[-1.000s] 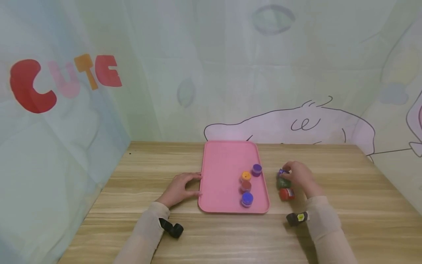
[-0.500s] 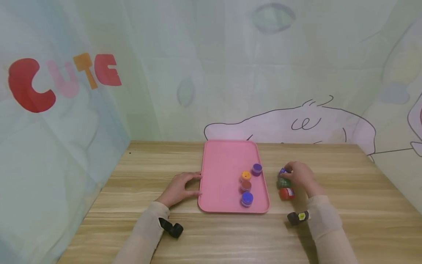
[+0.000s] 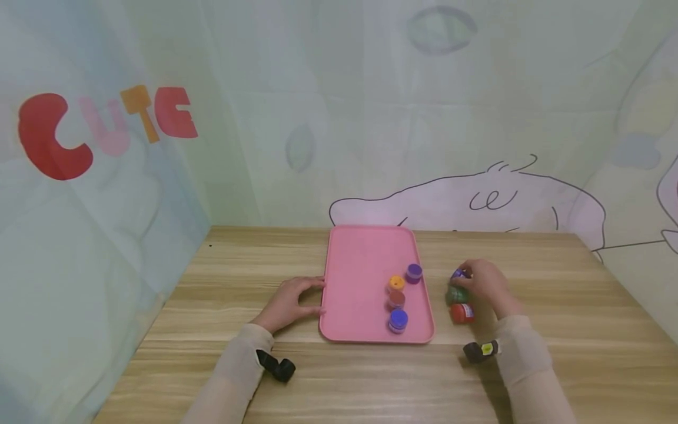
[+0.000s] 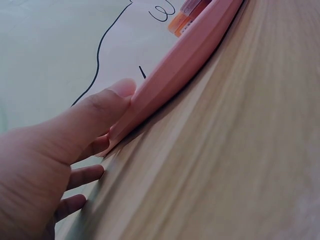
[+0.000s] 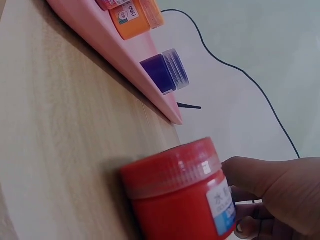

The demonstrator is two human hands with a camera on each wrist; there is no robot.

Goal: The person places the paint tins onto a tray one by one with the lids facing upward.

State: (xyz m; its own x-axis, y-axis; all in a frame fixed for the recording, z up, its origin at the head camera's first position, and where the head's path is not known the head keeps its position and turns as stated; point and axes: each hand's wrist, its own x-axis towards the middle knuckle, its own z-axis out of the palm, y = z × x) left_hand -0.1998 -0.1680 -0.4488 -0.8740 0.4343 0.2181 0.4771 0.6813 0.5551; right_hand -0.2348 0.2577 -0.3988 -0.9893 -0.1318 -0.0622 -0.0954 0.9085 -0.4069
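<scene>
My left hand (image 3: 286,301) touches the left rim of a pink tray (image 3: 357,259), thumb and fingers spread along the edge. In the left wrist view the thumb (image 4: 117,95) rests against the tray's side. Right of the tray, my right hand (image 3: 486,285) pinches a small purple-blue paint jar (image 3: 458,274), partly hidden by the fingers. Just in front of it lies a green jar (image 3: 457,295), then a red jar (image 3: 462,313) on its side with its lid toward the tray. In the right wrist view this red jar (image 5: 177,200) hides part of the fingers.
Along the tray's right half stand a purple jar (image 3: 414,273), an orange jar (image 3: 396,284), a brownish-red jar (image 3: 396,301) and a blue jar (image 3: 398,321). The wooden table (image 3: 360,377) ends at a printed cloth backdrop (image 3: 296,118) behind and at the sides.
</scene>
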